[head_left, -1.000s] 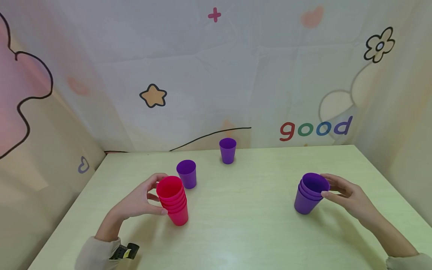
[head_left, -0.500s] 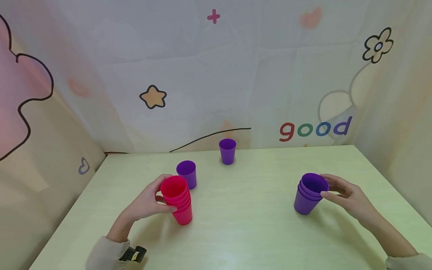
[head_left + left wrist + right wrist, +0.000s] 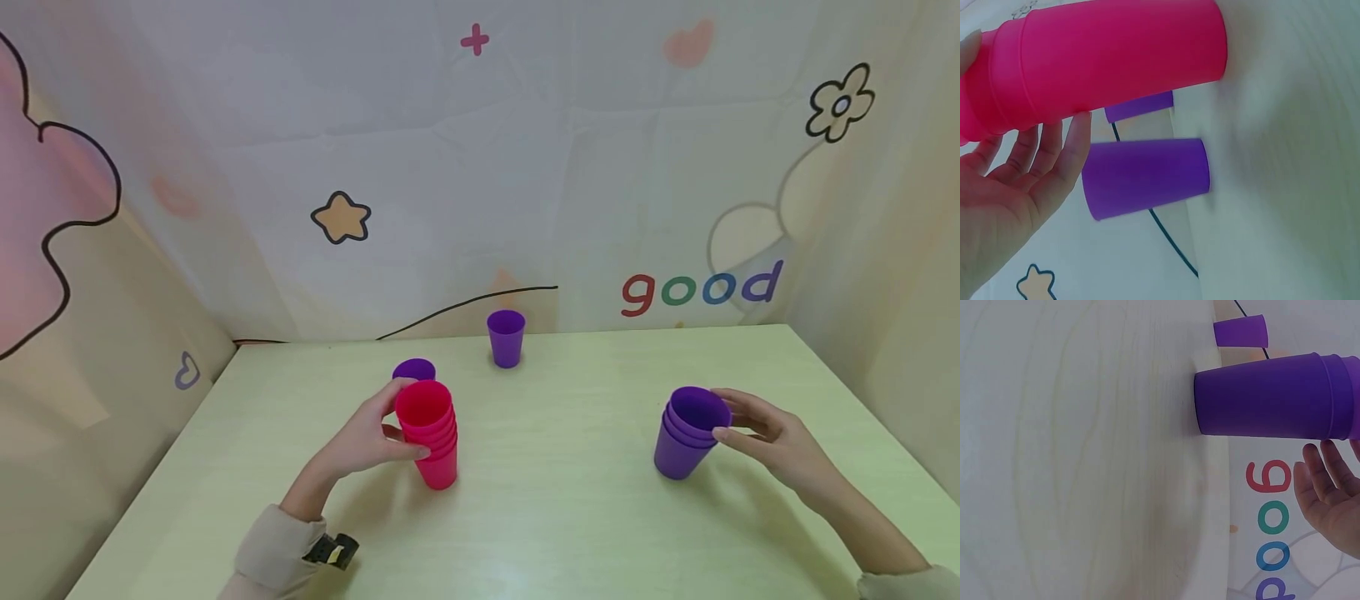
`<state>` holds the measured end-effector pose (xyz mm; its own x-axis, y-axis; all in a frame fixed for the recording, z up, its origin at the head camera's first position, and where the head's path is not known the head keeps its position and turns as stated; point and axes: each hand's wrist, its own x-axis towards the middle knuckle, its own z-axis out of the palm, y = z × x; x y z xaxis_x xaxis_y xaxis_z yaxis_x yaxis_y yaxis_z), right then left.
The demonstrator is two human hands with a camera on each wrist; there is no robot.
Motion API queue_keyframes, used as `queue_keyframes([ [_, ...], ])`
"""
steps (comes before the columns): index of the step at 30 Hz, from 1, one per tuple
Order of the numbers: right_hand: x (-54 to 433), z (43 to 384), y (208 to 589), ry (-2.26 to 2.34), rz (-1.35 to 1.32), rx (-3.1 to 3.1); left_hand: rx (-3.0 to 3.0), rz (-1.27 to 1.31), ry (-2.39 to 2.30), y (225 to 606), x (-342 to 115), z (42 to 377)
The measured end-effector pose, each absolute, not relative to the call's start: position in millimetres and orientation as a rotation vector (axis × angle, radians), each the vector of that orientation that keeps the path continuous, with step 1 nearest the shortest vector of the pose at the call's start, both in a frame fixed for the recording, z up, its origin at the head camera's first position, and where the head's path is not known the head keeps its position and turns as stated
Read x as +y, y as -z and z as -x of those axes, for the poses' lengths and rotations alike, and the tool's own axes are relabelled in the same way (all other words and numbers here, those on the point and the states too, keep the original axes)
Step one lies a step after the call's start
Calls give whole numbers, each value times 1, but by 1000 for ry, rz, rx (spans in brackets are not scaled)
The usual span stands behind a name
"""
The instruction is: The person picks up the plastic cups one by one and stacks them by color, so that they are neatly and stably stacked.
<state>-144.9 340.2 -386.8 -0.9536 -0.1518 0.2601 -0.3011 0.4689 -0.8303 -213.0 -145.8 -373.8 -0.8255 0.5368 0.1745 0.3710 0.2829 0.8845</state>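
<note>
In the head view my left hand (image 3: 367, 437) grips a stack of nested pinkish-red cups (image 3: 438, 467), thumb on the near side and fingers round the far side. The stack tilts a little and hides most of a purple cup (image 3: 414, 367) standing behind it. That cup (image 3: 1147, 178) shows whole in the left wrist view, upright on the table. On the right, my right hand (image 3: 780, 446) holds a stack of nested purple cups (image 3: 678, 454) near its rim, between thumb and fingers. In the right wrist view this stack's (image 3: 1266, 397) base is right at the table surface.
A second single purple cup (image 3: 507, 340) stands upright near the back edge of the pale wooden table (image 3: 555, 517). Behind the table hangs a printed cloth (image 3: 450, 183) with drawings and the word "good".
My left hand has carried the pinkish-red stack to the right, so it now covers most of the nearer single purple cup. My right hand and its purple stack have stayed in place.
</note>
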Motion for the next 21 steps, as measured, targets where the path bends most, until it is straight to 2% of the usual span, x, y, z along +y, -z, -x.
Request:
queue_keyframes([
  [21,337,144,384,-1469,-377,-2587,2455,-792,-1603,374,-75,240],
])
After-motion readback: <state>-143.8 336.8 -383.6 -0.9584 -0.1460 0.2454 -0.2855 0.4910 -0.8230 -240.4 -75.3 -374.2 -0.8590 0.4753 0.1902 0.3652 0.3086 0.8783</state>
